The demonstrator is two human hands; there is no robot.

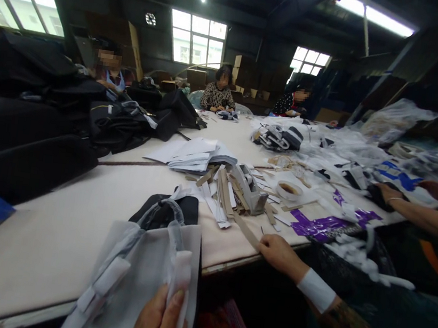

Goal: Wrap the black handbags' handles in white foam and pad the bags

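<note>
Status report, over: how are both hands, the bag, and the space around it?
Left hand gripping a wrapped strap of the black bag. Right hand holding a brown strip. White sheet against bag; loose strips heaped on table nearby.

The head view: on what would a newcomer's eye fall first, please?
Probably on the large heap of black fabric goods at the left of the pale table. At bottom centre, the left hand grips a white-wrapped strap over a whitish sheet. Shiny purple plastic stands out at right, beyond the right hand, which pinches a flat tan strip.
</note>
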